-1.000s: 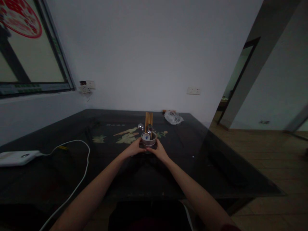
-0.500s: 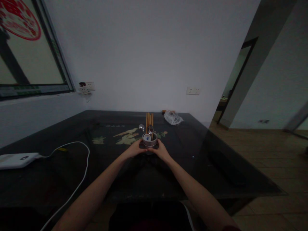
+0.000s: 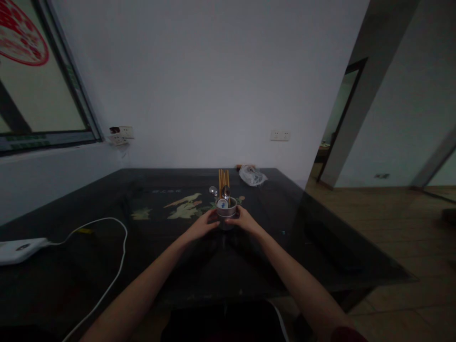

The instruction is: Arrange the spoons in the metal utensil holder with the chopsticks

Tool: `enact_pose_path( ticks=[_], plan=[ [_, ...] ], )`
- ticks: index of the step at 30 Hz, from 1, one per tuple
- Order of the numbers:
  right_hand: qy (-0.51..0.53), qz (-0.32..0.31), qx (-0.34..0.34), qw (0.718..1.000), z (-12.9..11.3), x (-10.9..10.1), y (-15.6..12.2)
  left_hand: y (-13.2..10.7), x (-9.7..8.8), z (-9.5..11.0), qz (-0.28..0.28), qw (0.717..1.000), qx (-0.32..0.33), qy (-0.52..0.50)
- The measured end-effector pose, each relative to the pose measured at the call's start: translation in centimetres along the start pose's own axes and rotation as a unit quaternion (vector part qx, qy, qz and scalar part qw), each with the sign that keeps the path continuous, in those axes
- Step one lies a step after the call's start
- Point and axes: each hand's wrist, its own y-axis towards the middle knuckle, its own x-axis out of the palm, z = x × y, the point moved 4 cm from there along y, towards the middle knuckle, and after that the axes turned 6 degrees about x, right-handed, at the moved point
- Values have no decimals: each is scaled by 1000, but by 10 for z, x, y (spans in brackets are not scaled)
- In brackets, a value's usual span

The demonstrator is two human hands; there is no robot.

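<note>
A small metal utensil holder (image 3: 227,213) stands upright on the dark table, in the middle of the view. Wooden chopsticks (image 3: 224,178) rise from it, along with shiny metal spoons (image 3: 213,191) and a white piece with a blue mark (image 3: 222,204), perhaps a ceramic spoon. My left hand (image 3: 202,226) is curled round the holder's left side, its thumb at the front. On the other side my right hand (image 3: 245,220) grips the holder, also with the thumb in front. The far fingertips of both hands are hidden.
A crumpled clear plastic bag (image 3: 252,176) lies at the table's (image 3: 278,266) back edge. To the left is a white device (image 3: 22,251) with a white cable (image 3: 123,256) trailing off the front. A dark long object (image 3: 331,247) lies at the right.
My thumbs, close together before, have moved apart, so more of the holder's front shows. The holder sits slightly farther right in view, and the camera has shifted a little.
</note>
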Motion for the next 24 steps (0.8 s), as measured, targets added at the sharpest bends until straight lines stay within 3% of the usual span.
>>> enact_pose_path(
  ticks=[7, 13, 24],
  plan=[
    [-25, 3, -7, 1000, -3, -30, -15, 9, 27, -7, -37, 998, 14, -49],
    [-40, 34, -15, 999, 1, -65, -33, 26, 65, -14, -81, 994, 21, -68],
    [-77, 134, -9, 988, 17, -134, -55, 70, 132, -14, -8, 997, 76, -33]
  ],
)
